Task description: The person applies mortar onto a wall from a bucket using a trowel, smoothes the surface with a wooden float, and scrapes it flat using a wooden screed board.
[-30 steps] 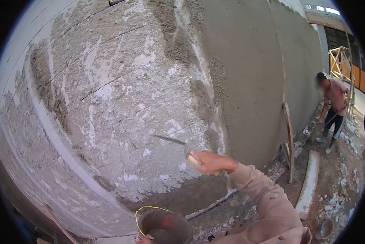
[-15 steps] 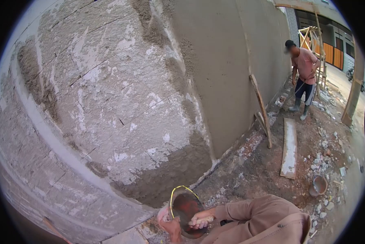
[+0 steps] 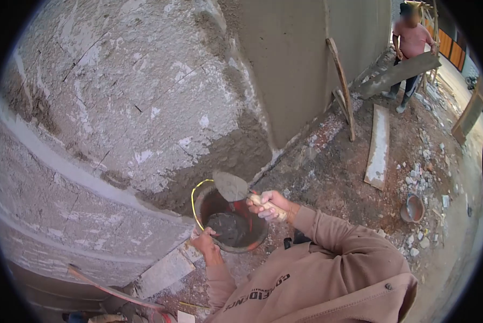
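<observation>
Our right hand (image 3: 270,206) is closed around the grip of the trowel (image 3: 231,187), its grey blade above the far rim of the bucket (image 3: 257,231), perhaps to catch drips; our left hand (image 3: 205,242) grasps the rim beside the yellow handle (image 3: 193,203), likely steadying the bucket near the rough wall (image 3: 144,107)

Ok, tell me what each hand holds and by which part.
The right hand holds the trowel by its pale handle. The left hand has the bucket at its edge; whether by rim or yellow bail can't be told.
</observation>
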Tool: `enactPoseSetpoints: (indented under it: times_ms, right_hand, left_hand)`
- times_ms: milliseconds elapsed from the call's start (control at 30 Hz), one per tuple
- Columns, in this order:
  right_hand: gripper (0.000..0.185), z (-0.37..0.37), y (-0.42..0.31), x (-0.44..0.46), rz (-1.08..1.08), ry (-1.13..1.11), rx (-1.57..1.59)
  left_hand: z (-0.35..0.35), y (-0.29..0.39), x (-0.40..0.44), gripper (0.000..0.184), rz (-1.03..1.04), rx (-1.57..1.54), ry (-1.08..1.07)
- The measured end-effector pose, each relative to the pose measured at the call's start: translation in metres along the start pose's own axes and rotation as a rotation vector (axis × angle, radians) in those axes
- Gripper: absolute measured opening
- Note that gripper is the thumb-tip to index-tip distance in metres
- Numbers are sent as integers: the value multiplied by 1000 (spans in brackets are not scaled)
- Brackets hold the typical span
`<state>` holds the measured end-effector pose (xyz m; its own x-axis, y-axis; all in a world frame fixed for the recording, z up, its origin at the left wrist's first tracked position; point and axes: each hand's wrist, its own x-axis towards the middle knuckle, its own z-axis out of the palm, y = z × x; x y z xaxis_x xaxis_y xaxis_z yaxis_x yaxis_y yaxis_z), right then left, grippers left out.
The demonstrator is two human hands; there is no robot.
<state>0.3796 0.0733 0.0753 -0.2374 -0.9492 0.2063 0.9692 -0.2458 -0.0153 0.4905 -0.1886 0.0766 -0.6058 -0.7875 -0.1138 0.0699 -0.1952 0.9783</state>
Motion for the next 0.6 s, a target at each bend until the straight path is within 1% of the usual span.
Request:
enactPoseSetpoints:
  times_ms: [33, 67, 133, 167, 200, 267, 300, 367, 400, 467, 567, 600]
  right_hand:
    - [30, 16, -18, -2, -102, -1, -93]
    - [30, 36, -36, -6, -205, -3, -195]
    - [29, 84, -64, -12, -485, 75, -445]
    - [31, 110, -74, -15, -627, 122, -559]
    - [33, 134, -90, -17, -775, 162, -682]
    - [38, 167, -128, -17, -1076, 157, -848]
    - [39, 183, -148, -17, -1241, 166, -936]
    - [39, 213, -192, -19, -1574, 224, -1134]
    - [39, 225, -214, -22, -1739, 275, -1244]
    - [38, 242, -246, -27, -2027, 498, -1376]
    - [38, 213, -305, -29, -2381, 699, -1432]
    - [38, 197, -317, -28, -2404, 864, -1520]
  left_hand:
    - [11, 4, -2, 46, 59, -58, 34]
    - [14, 6, -5, 45, 30, -54, 34]
    - [21, 12, 0, 45, -12, -66, 29]
    - [7, -8, 20, 48, 22, -14, 35]
    - [7, -9, 21, 48, 33, -12, 53]
    - [19, -2, 22, 47, 50, -13, 84]
    - [34, 9, 12, 45, 63, -37, 151]
    - [24, -2, 21, 42, 58, 30, 201]
    - [15, -5, 22, 41, 48, 73, 233]
    - [9, -3, 15, 36, 32, 123, 287]
    - [14, 2, 4, 31, 26, 97, 371]
    - [12, -1, 1, 29, 30, 116, 399]
